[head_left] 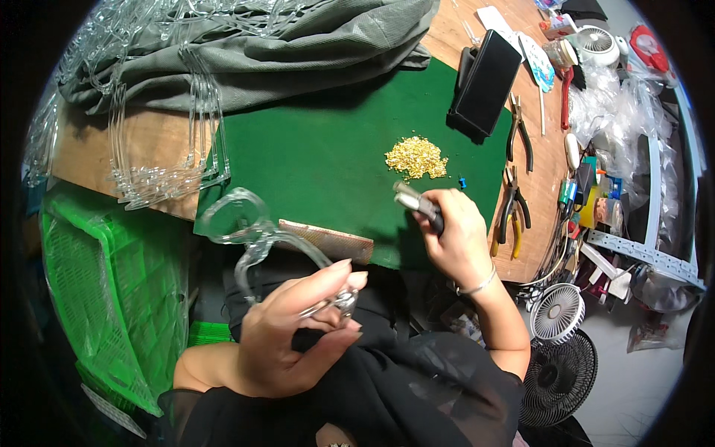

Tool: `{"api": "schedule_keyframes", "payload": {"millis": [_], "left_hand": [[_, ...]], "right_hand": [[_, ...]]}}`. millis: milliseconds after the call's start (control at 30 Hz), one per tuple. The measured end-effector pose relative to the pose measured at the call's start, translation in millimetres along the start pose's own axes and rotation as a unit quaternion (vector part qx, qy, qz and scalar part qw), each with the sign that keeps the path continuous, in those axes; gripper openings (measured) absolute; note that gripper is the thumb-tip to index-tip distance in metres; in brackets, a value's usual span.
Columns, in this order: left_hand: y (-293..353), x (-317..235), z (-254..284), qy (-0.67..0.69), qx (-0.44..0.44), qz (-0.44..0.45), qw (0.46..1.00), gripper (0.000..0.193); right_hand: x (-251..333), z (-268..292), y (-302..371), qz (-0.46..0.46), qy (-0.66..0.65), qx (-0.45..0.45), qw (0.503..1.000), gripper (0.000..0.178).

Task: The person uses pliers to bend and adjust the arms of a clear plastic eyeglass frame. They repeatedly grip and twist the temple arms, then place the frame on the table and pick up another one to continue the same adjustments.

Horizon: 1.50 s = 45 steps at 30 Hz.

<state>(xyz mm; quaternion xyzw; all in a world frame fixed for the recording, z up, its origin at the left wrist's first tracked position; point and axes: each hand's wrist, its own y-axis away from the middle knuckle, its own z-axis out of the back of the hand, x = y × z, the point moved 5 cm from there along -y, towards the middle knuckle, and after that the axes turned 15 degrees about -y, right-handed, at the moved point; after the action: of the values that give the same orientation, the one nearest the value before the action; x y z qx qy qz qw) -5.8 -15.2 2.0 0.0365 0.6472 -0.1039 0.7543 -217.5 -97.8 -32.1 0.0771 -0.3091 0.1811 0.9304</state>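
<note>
Clear plastic glasses frames (261, 246) are held in my left hand (287, 335), thumb and fingers closed around one end near my body. The rims point away over the near edge of the green mat (320, 164). My right hand (460, 237) is wrapped round a pair of pliers (418, 204), whose metal jaws point up and left and are blurred. Just beyond those jaws lies a heap of tiny gold-coloured metal parts (417, 158). A small blue pin (462, 182) sits to its right.
A grey cloth (298, 56) with many clear frames (167, 179) fills the far left. More pliers (512, 205) and a black phone-like slab (485, 83) lie right. Left stands a green crate (119, 298); fans (557, 313) stand lower right.
</note>
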Motion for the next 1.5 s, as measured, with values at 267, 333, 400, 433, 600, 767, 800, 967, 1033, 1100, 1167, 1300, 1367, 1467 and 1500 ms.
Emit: {"api": "schedule_keyframes", "payload": {"millis": [267, 333, 400, 433, 600, 767, 800, 967, 1033, 1100, 1167, 1300, 1367, 1467, 1500], "left_hand": [[0.8, 8.8, -7.5, 0.19, 0.047, 0.091, 0.976, 0.061], [-0.5, 9.6, -7.6, 0.242, 0.056, 0.093, 0.964, 0.065], [-1.8, 10.1, -10.7, 0.245, 0.073, 0.118, 0.959, 0.066], [-1.4, 10.9, -11.6, 0.24, 0.078, 0.127, 0.959, 0.067], [-4.5, 3.7, -12.9, 0.177, 0.069, 0.086, 0.978, 0.069], [-1.8, 2.8, -14.9, 0.214, 0.063, 0.128, 0.966, 0.067], [-0.3, 2.2, -16.1, 0.243, 0.069, 0.157, 0.955, 0.068], [7.2, -1.5, -26.8, 0.307, 0.091, 0.164, 0.933, 0.068], [8.0, -3.6, -27.6, 0.303, 0.103, 0.144, 0.936, 0.068], [9.5, -3.8, -27.0, 0.292, 0.125, 0.15, 0.936, 0.069], [7.5, -6.6, -26.6, 0.292, 0.127, 0.135, 0.938, 0.069], [8.4, -6.9, -27.3, 0.291, 0.139, 0.14, 0.936, 0.069], [8.7, -6.5, -26.6, 0.286, 0.138, 0.137, 0.938, 0.069], [8.9, -4.2, -26.6, 0.281, 0.14, 0.129, 0.941, 0.07], [8.9, -3.5, -26.7, 0.281, 0.141, 0.131, 0.94, 0.07]], "right_hand": [[-14.1, -18.0, -20.3, 0.006, -0.041, -0.041, 0.998, 0.017], [-13.8, -20.1, -20.4, 0.007, -0.035, -0.039, 0.999, 0.017], [-12.9, -25.6, -20.3, 0.01, -0.018, -0.042, 0.999, 0.019], [-11.7, -26.5, -20.0, 0.012, -0.005, -0.051, 0.999, 0.019], [-9.2, -25.5, -16.6, 0.018, 0.025, -0.065, 0.997, 0.017], [27.6, 2.0, -1.9, -0.008, -0.237, -0.061, 0.969, 0.013], [47.4, 9.7, 3.7, 0.065, -0.291, -0.062, 0.953, 0.012], [97.6, 10.3, 14.7, 0.275, -0.364, -0.035, 0.889, 0.011], [94.0, 8.1, 18.9, 0.293, -0.382, -0.062, 0.874, 0.013], [93.0, 6.5, 20.0, 0.301, -0.388, -0.05, 0.87, 0.014], [92.3, 6.6, 21.9, 0.306, -0.39, -0.053, 0.867, 0.015], [91.0, 5.5, 23.7, 0.307, -0.4, -0.063, 0.861, 0.017], [91.1, 4.9, 23.4, 0.304, -0.403, -0.061, 0.861, 0.017], [91.9, 5.0, 22.4, 0.3, -0.402, -0.058, 0.863, 0.018], [91.8, 5.0, 21.8, 0.3, -0.4, -0.057, 0.864, 0.018]]}}
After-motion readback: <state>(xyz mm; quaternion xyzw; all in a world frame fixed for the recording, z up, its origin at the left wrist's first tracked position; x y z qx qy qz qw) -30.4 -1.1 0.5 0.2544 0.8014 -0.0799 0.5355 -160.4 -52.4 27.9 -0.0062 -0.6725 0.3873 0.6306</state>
